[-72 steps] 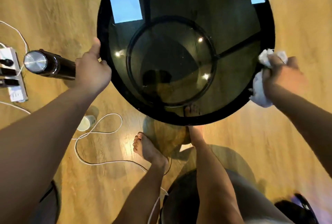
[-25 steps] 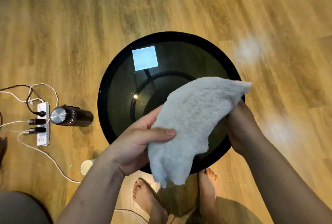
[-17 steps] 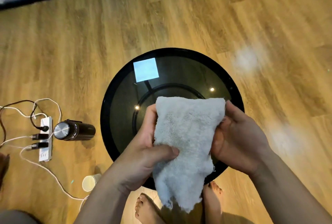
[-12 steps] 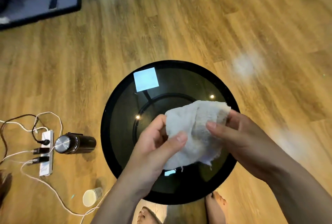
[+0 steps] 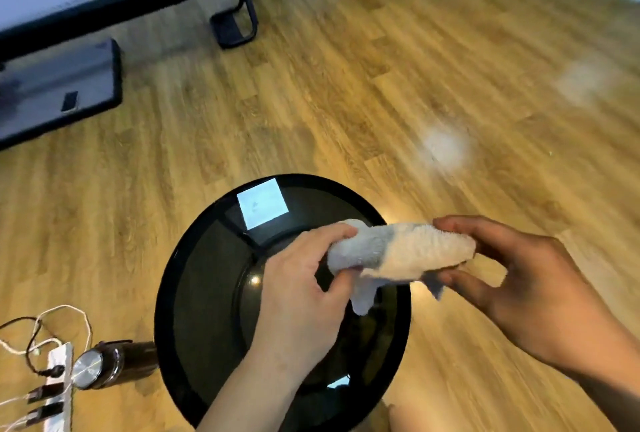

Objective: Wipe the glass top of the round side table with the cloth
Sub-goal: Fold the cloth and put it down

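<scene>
A round side table (image 5: 194,293) with a black rim and dark glass top stands on the wooden floor below me. Both hands hold a white cloth (image 5: 408,251) in the air above the table's right half. The cloth is folded into a long bundle, with loose corners hanging down. My left hand (image 5: 298,293) grips its left end between thumb and fingers. My right hand (image 5: 512,279) pinches its right end. The cloth does not touch the glass.
A dark flask with a steel cap (image 5: 107,364) lies on the floor left of the table, beside a white power strip (image 5: 57,390) with cables. A dark flat case (image 5: 59,92) and a black metal frame (image 5: 235,15) sit farther back.
The view has tilted up and the table sits lower in frame. The cloth, spread open a second ago, is now folded into a narrow bundle held between both hands.
</scene>
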{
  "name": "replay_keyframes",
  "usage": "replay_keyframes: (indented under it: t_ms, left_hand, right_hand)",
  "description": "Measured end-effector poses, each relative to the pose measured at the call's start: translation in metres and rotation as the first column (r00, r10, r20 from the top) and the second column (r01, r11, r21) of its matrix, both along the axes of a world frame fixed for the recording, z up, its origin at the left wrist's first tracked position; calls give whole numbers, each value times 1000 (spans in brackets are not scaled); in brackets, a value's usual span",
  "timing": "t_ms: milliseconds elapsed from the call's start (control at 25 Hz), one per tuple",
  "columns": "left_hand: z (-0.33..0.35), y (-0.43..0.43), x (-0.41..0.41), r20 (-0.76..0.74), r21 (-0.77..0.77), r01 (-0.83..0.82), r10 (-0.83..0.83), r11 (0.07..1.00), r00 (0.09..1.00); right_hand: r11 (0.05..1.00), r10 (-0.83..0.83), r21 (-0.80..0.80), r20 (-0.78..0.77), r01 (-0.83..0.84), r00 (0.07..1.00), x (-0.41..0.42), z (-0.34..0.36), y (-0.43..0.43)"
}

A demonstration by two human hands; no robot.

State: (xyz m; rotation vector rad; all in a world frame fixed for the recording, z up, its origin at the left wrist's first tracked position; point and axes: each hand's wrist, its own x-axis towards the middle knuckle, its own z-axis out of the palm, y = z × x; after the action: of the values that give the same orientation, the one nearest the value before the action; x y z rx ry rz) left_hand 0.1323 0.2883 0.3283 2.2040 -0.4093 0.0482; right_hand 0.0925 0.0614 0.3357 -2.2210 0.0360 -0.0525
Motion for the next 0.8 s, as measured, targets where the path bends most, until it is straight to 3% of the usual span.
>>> replay_keyframes:
  t_ms: [80,160,280,360,440,520,600,640,800]
  left_hand:
    - [-2,-27,-3,-44,-37,45,-47,998,998]
    - [-9,-59,-10,-252,-137,154,-185,979,950]
    - [-27,-107,-23,-478,-264,296,-391,918,787]
    - [-50,-142,-35,-604,-291,262,-389,920,696]
    - [-80,-163,-47,-786,-327,134,-348,935,510]
    - [-119,-182,-63,-893,-361,21,-353,932,279]
    - [-160,-196,-79,-916,-344,16,-339,939,213]
    - [-180,-203,-85,-917,-334,40,-334,942,217]
    - [-263,-233,-103,-917,-180,344,-284,922,280]
  right_hand:
    - [979,-49,-192,128,73,991,-16,-5,-22]
    - [976,-178,-99,144,193,974,-42,-10,-50]
    - [885,-307,316,-153,341,939,-81,-30,-85]
    - [802,-409,327,-309,500,859,-103,-56,-105]
    - [752,-470,261,-430,605,771,-122,-87,-120]
    - [597,-462,329,-605,732,649,-147,-121,-139]
    - [328,-283,470,-779,819,560,-173,-162,-157]
    - [255,-217,469,-825,846,523,-184,-183,-163]
    - [444,-315,255,-853,859,416,-208,-264,-185]
